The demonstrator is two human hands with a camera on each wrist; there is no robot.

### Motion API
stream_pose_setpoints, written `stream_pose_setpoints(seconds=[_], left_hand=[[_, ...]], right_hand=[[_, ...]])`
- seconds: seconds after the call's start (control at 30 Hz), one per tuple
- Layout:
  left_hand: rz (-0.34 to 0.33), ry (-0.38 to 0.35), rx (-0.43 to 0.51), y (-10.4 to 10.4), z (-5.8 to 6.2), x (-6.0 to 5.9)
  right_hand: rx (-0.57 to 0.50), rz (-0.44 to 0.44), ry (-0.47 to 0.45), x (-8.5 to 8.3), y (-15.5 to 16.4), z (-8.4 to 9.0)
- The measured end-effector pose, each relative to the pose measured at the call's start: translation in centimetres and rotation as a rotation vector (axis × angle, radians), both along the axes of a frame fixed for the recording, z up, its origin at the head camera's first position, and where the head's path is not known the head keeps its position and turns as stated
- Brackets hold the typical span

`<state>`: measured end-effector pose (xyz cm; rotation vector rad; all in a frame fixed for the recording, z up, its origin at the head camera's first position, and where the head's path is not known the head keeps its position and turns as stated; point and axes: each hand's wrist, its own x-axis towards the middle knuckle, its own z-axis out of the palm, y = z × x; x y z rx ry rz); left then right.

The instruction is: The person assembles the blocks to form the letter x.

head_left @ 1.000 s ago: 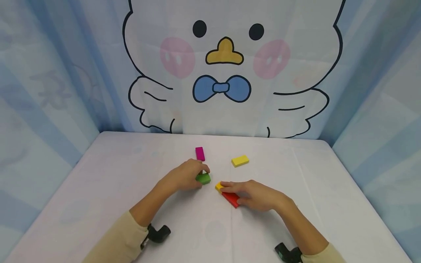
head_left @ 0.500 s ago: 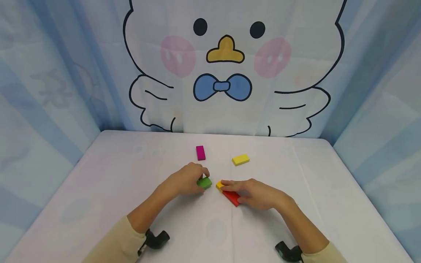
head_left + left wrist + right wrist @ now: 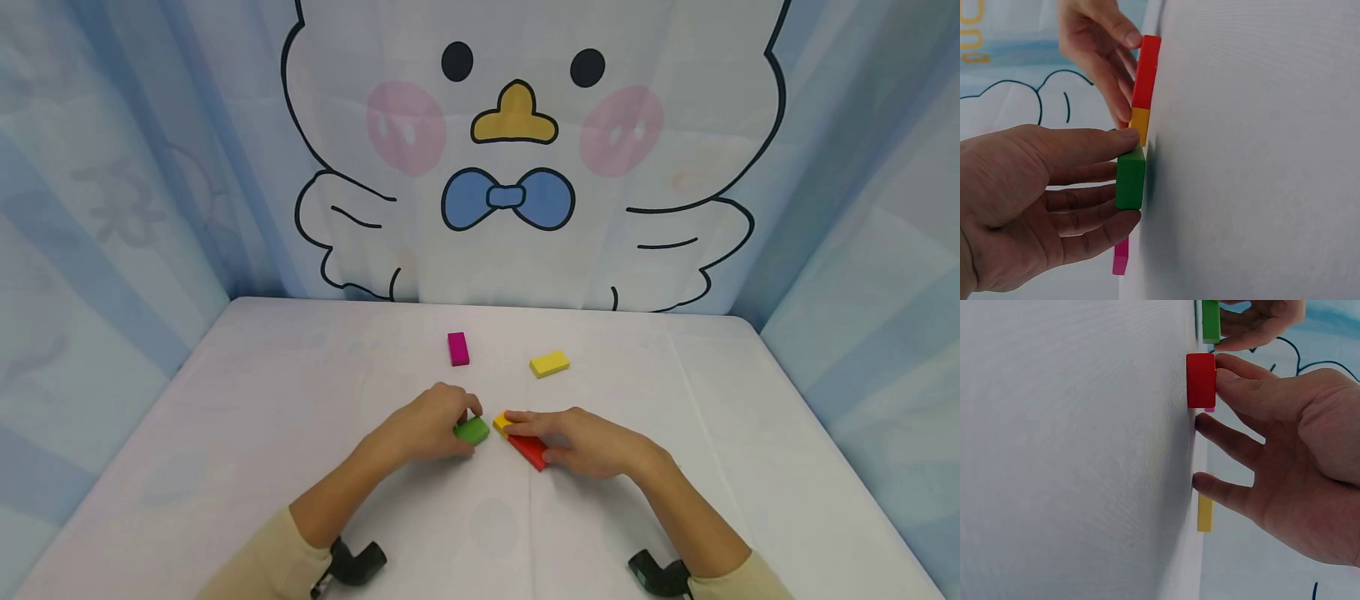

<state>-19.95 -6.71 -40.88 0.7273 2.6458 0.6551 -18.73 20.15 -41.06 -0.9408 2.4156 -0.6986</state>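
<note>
On the counter (image 3: 247,417), the left hand (image 3: 437,422) is pinching a green block (image 3: 472,431); the spread right hand (image 3: 583,442) is touching the orange block (image 3: 500,423) and red block (image 3: 527,452).

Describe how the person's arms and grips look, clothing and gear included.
The left sleeve and right sleeve are plain beige; a black, elbow-shaped left device and a similar right device show at the sleeve ends. The left grip and right grip wear no gloves.
</note>
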Motion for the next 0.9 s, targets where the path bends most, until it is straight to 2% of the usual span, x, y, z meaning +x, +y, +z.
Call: stream_pose_setpoints(seconds=[0.2, 0.4, 0.53, 0.77, 0.9], left_hand=[[-0.004, -0.018, 0.005, 0.4, -0.4, 0.4], [-0.011, -0.003, 0.001, 0.3, -0.6, 0.6], [-0.039, -0.016, 0.020, -0.3, -0.3, 0.6], [-0.136, -0.074, 0.095, -1.7, -0.2, -0.1], [-0.142, -0.084, 0.092, -1.9, -0.3, -0.3]], right_hand=[[-0.004, -0.007, -0.005, 0.0, 0.1, -0.2], [0.003, -0.003, -0.002, 0.1, 0.2, -0.1], [0.004, 0.003, 0.007, 0.1, 0.1, -0.1], [-0.003, 0.001, 0.004, 0.0, 0.2, -0.1], [0.001, 0.003, 0.005, -0.1, 0.1, -0.1]])
